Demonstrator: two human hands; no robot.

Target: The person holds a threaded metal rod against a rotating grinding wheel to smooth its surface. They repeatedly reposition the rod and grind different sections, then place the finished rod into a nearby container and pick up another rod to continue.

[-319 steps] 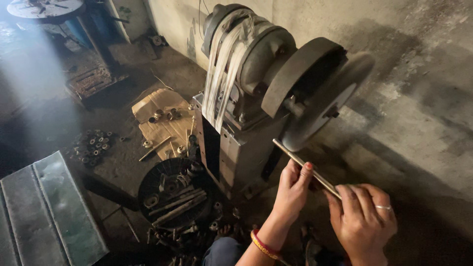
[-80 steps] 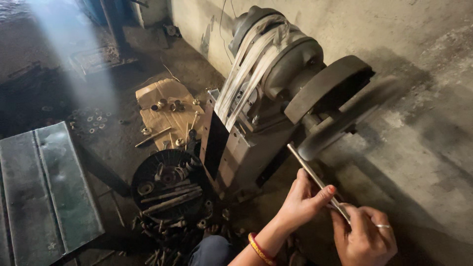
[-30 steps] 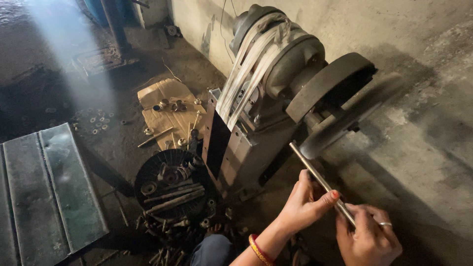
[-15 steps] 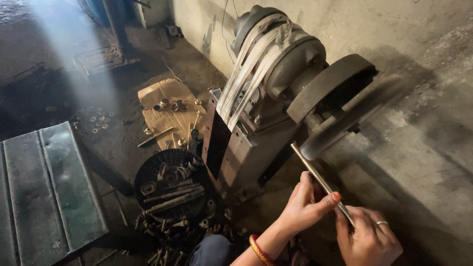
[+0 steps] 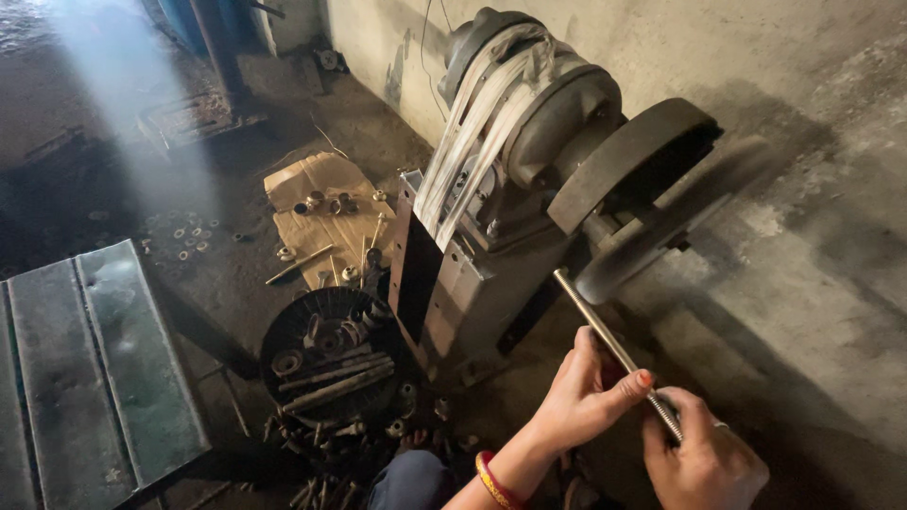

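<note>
Nearest the camera, a thin metal rod [image 5: 614,348] is held in both hands. The right hand [image 5: 704,463] is closed around its threaded near end, fingers wrapped fully about it, a ring showing on one finger. The left hand [image 5: 590,397] is set just ahead on the rod, thumb and fingers curled loosely around the shaft as a guide rather than clenched; a red and gold bangle [image 5: 493,480] sits on that wrist.

The rod is angled up and away from the hands, and its far tip is brought to the lower rim of the grinding wheel [image 5: 661,222]; whether metal and wheel are actually touching cannot be told. The step in hand is judged to be the grinding or polishing of the rod's end. The next move would call for steady pressure from the rear hand, and probably a slow turning of the rod, with fingers kept well back from the wheel.

Behind the wheel, the belt-driven grinder body [image 5: 472,274] stands on the concrete floor [image 5: 812,312] beside the wall. Left of it, a round black tray of metal parts [image 5: 326,354] is seen, then a sheet of cardboard [image 5: 316,212] strewn with small fittings. A green metal bench [image 5: 90,368] lies at the lower left.
</note>
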